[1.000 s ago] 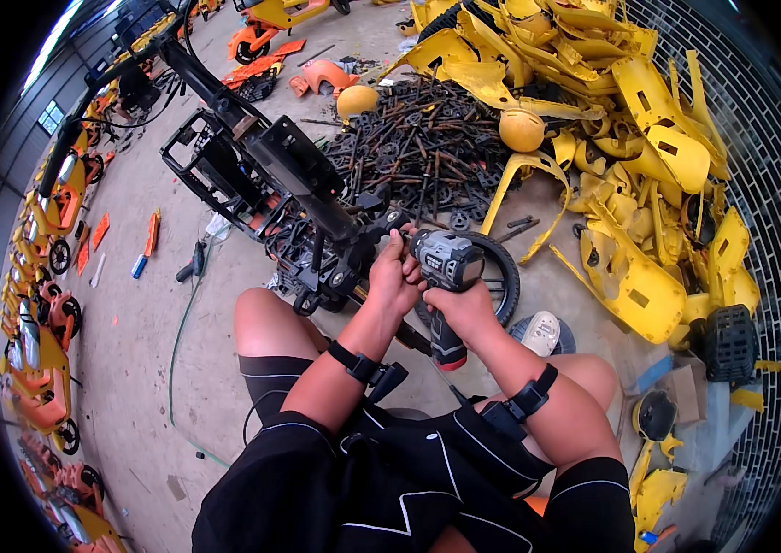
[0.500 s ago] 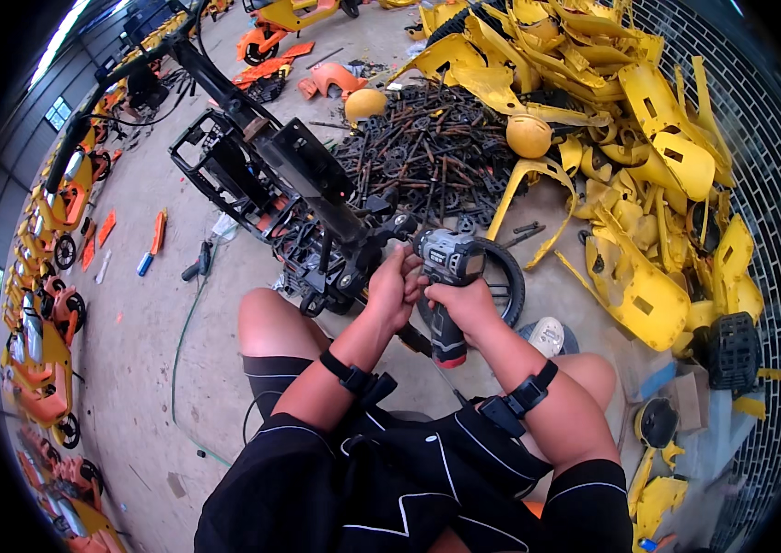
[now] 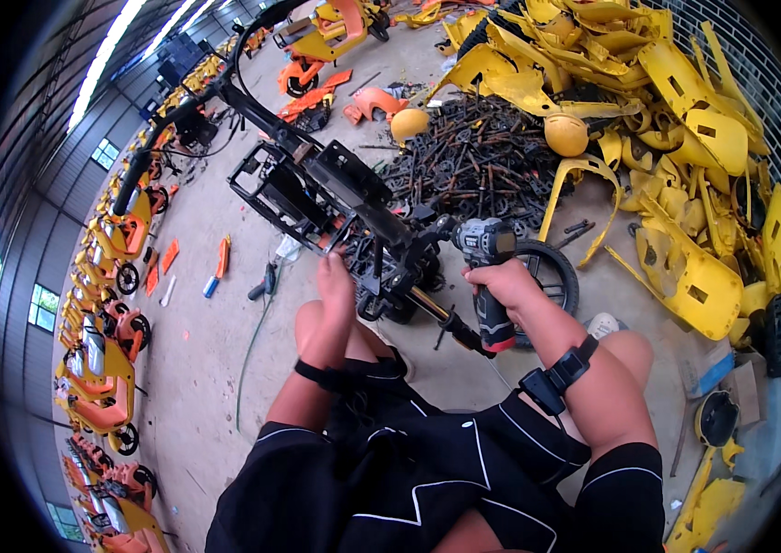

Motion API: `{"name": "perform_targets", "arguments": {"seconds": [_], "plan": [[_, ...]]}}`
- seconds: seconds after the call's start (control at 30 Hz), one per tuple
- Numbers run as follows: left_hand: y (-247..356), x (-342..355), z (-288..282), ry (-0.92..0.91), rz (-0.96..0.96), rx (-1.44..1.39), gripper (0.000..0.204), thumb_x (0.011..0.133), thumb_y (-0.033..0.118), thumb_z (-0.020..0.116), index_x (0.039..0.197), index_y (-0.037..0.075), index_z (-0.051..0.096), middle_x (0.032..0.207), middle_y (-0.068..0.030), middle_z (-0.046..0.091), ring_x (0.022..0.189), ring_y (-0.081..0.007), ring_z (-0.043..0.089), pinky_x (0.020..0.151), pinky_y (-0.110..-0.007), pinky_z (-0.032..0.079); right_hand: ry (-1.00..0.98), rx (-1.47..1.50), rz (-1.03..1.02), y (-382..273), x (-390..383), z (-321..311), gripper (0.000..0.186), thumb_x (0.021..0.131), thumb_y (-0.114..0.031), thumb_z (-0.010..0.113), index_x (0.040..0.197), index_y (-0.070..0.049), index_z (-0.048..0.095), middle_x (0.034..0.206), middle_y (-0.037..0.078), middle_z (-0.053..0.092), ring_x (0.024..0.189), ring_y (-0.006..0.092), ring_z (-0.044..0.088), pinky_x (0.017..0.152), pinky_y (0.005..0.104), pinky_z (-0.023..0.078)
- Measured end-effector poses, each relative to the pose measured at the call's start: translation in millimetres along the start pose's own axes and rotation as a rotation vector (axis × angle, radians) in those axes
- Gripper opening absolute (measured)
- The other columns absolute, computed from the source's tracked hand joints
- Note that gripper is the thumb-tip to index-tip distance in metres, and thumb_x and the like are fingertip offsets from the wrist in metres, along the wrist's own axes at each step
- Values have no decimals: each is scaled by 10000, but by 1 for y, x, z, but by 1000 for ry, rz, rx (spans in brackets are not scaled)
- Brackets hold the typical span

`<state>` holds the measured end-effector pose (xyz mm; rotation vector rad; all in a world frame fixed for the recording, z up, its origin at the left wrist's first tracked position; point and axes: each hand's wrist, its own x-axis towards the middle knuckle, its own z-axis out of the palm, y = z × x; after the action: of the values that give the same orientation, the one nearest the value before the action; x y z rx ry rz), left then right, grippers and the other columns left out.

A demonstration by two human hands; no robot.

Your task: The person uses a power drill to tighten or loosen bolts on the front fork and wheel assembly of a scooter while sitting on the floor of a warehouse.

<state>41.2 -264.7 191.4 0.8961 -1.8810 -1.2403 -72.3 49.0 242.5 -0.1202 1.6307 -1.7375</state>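
Note:
My right hand (image 3: 501, 281) is wrapped round the handle of a grey and black power drill (image 3: 484, 241), its nose at a joint of a black scooter frame (image 3: 358, 184) with handlebars tilted toward the upper left. My left hand (image 3: 335, 276) is farther left, at the lower edge of that frame; its fingers are curled together, and what they hold is too small and hidden to make out. A black-tyred wheel (image 3: 558, 309) lies behind the drill, and a metal fork tube (image 3: 432, 309) runs below it.
A heap of yellow plastic panels (image 3: 685, 267) lies at the right beside a pile of dark metal parts (image 3: 464, 166) and a brick wall. Rows of orange and yellow scooters (image 3: 105, 378) stand at the left. A corded tool (image 3: 266, 286) and orange pieces lie on the floor.
My left hand has left the spot beside the drill and moved left and up along the frame. My right hand with the drill has risen slightly. The view has shifted, so the surroundings appear farther right.

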Motion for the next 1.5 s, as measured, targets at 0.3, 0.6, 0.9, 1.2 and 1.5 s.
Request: {"name": "perform_targets", "arguments": {"seconds": [0.3, 0.6, 0.9, 1.2, 1.5], "plan": [[-31, -49, 87, -38, 144, 377, 469, 1017, 281, 421, 825, -85, 644, 705, -228, 631, 676, -366, 606, 685, -458, 466, 20, -33, -30, 4, 8, -6, 140, 755, -93, 741, 834, 1, 676, 694, 62, 634, 601, 169, 596, 562, 334, 471], [47, -72, 66, -357, -52, 362, 676, 779, 544, 722, 1032, -78, 653, 942, -246, 700, 920, -371, 686, 820, -421, 522, 49, -89, -59, -1, -1, -2, 166, 776, -5, 680, 933, 35, 713, 807, 58, 698, 644, 132, 611, 609, 282, 488], [37, -71, 61, -406, 20, 275, 603, 736, 406, 772, 1079, -70, 630, 918, -217, 715, 862, -320, 708, 780, -392, 541, -33, -237, 64, -5, -2, -11, 216, 817, -113, 723, 1003, -6, 752, 822, 33, 706, 679, 118, 629, 641, 270, 504], [52, -72, 61, -410, 27, 339, 596, 749, 390, 761, 1089, -82, 630, 915, -206, 711, 840, -284, 699, 788, -375, 534, -202, -107, -78, 4, 23, -34, 373, 792, -19, 656, 1165, -21, 652, 1015, 51, 727, 687, 126, 626, 632, 286, 530], [31, -68, 74, -409, 114, 330, 390, 830, 294, 738, 989, -46, 633, 822, -114, 687, 739, -169, 638, 703, -339, 516, 16, -583, -329, 9, 19, -32, 424, 717, -270, 703, 1059, -23, 657, 1006, 216, 699, 993, 376, 667, 848, 404, 527]]}}
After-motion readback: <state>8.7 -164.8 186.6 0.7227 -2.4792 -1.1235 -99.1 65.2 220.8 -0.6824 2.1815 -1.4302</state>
